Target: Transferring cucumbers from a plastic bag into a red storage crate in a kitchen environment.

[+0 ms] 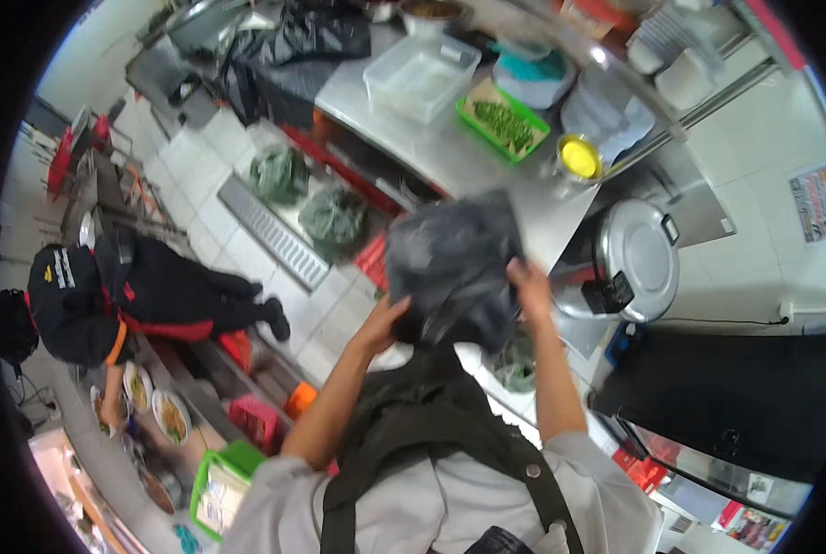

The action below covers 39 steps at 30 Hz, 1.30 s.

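Observation:
A dark, wrapped plastic bundle (454,263) is held up in front of my chest, its surface blurred and creased. My left hand (383,322) grips its lower left side. On the right side, my right hand (530,287) presses with fingers on the edge. What is inside the plastic cannot be seen. Just beyond the bundle lies the steel worktable (413,149). On it stand a clear plastic tub (420,79), a green tray (503,124) with chopped green herbs, and a metal bowl with a yellow lid or contents (579,156).
A co-worker (170,291) in black bends over a counter at left, one hand at plates of food (172,415). Two dark green bags (333,218) sit near a floor drain grate (274,232). To the right stands a large steel lidded pot (638,260).

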{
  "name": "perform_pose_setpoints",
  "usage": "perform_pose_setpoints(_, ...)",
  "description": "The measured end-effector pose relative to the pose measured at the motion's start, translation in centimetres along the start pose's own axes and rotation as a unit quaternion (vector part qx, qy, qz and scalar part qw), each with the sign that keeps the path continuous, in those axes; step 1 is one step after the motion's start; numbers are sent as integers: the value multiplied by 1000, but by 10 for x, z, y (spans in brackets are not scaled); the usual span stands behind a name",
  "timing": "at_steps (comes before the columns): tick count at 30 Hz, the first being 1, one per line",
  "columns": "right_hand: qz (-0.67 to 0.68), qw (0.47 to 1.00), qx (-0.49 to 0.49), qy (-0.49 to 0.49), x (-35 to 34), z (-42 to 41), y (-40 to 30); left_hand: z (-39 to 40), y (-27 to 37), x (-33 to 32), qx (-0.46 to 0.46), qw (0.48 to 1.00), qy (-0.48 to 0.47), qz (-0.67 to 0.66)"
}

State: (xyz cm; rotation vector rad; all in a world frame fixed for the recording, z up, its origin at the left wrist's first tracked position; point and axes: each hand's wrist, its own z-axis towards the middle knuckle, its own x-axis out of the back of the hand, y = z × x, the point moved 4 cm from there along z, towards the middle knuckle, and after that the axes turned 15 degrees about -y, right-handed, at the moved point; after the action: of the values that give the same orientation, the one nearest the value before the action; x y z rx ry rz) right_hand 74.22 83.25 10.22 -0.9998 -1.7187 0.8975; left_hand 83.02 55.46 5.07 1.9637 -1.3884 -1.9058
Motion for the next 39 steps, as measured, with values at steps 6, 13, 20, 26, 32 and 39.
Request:
perform_pose_setpoints(6,-401,906,135,12,103,147,-17,145,-70,-32,52,995,70,-45)
perform_pose_setpoints(13,-541,836,96,7,4,129,19,104,-88,27,159,971,35,173)
perform_pose_setpoints(20,-547,835,60,11,17,120,39,-106,-99,206,-25,828,511,-229)
perform_pose_setpoints(26,-484,875,17,-24,13,125,23,-77,-9,288,-51,785,590,-181)
perform_pose_setpoints(32,-283,953,8,-113,-81,90,-64,184,289,343,-261,868,383,177)
perform_pose_setpoints(39,-157,960,13,-229,-225,161,-131,339,374,464,-28,923,329,-199)
